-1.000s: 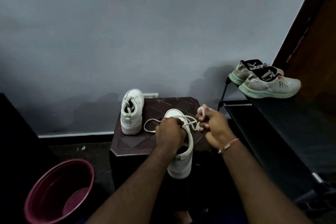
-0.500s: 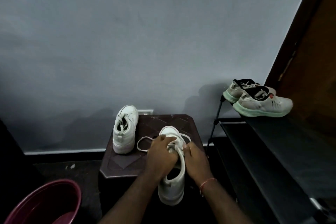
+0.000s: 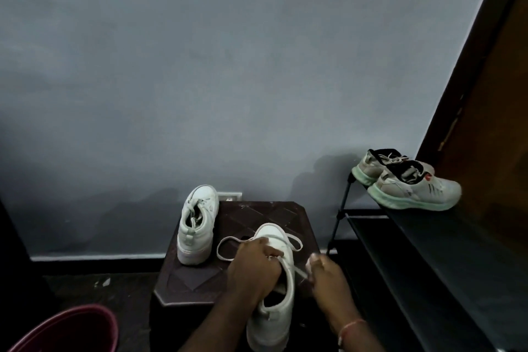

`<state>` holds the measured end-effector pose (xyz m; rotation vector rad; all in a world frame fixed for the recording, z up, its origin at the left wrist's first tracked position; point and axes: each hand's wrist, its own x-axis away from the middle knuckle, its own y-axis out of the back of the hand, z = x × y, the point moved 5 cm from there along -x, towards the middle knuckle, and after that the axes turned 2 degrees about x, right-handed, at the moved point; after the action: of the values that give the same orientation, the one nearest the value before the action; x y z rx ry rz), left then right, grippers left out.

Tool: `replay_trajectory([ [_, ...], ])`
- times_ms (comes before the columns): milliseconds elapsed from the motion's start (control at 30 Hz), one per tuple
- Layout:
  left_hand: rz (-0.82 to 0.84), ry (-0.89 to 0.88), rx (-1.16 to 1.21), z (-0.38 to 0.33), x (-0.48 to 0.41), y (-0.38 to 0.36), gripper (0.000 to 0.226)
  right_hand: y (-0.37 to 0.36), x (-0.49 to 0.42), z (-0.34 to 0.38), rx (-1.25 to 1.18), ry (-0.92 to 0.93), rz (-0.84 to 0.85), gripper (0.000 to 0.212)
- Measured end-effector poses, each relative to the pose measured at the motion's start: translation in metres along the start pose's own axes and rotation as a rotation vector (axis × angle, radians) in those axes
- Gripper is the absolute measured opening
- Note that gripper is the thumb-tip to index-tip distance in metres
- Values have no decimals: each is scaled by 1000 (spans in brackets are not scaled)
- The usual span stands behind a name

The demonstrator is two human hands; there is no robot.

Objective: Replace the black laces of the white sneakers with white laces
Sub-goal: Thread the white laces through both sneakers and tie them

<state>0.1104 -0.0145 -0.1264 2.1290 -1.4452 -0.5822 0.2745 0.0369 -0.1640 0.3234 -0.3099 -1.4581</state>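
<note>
the right hand (image 3: 325,274), low and right of centre, pinches a strand of the white lace (image 3: 298,270) in curled fingers (the hand is blurred, so the exact fingers are hard to tell), and the strand runs taut up-left to the left hand (image 3: 254,266). that hand is curled over the eyelet area of the near sneaker (image 3: 274,320), gripping it; slack lace loops out to both sides near the toe. the near sneaker lies at bottom centre on a dark brown stool (image 3: 257,211), toe toward the wall. the second sneaker (image 3: 197,226) stands on the stool's left part, apart from the hands. at the right, grey running shoes (image 3: 411,183) sit on a black rack (image 3: 428,251). a maroon bucket (image 3: 85,320) shows at lower left.
</note>
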Motion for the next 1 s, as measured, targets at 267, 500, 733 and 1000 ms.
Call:
replay_trajectory([
  [267,-64,36,29,2,0,5,49,-1,-10,12,122,11,-7,36],
  [500,-95,-75,0,0,0,-2,43,-7,0,17,-161,-85,17,38],
  [733,-235,-79,15,12,30,10,48,0,-6,13,-496,-267,-85,39],
  [1000,-309,-48,106,18,40,6,45,-7,-4,26,20,8,-124,46],
])
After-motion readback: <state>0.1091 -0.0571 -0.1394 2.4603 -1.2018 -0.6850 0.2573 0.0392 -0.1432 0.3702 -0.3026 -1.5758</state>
